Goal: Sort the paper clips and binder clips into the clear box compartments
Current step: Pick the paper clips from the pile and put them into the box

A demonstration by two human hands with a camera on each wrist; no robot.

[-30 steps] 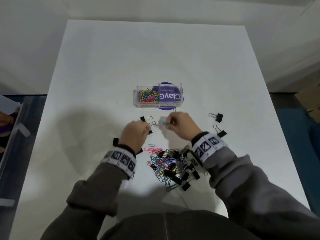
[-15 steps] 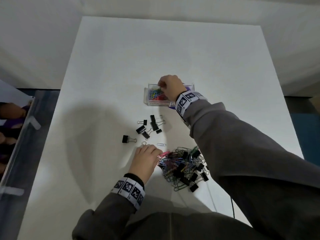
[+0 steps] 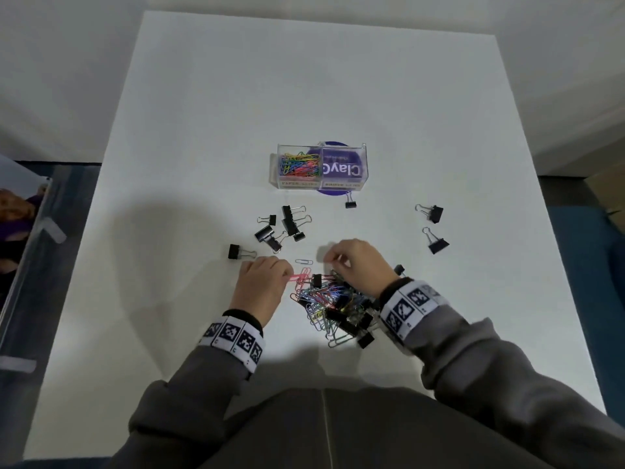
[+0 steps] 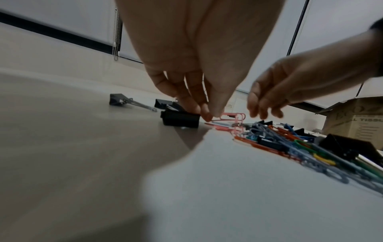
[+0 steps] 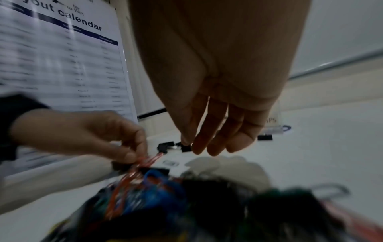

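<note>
The clear box (image 3: 363,164) stands mid-table; its left compartment (image 3: 299,164) holds coloured paper clips, and the right one shows only a purple label. A mixed pile of paper clips and black binder clips (image 3: 333,304) lies near me. My left hand (image 3: 289,274) pinches pink paper clips (image 3: 301,277) at the pile's left edge, which also shows in the left wrist view (image 4: 211,115). My right hand (image 3: 329,260) hovers over the pile's far side with relaxed fingers (image 5: 207,147), holding nothing.
Loose black binder clips lie between pile and box (image 3: 284,225), one to the left (image 3: 236,252), one by the box (image 3: 351,202) and two to the right (image 3: 433,213), (image 3: 437,243). A silver paper clip (image 3: 303,261) lies between my hands. A cardboard box (image 4: 356,124) stands beyond the table.
My right hand has come back from the box's left compartment to above the pile, now with nothing in it. My left hand has stayed at the pile's left edge by the pink clips.
</note>
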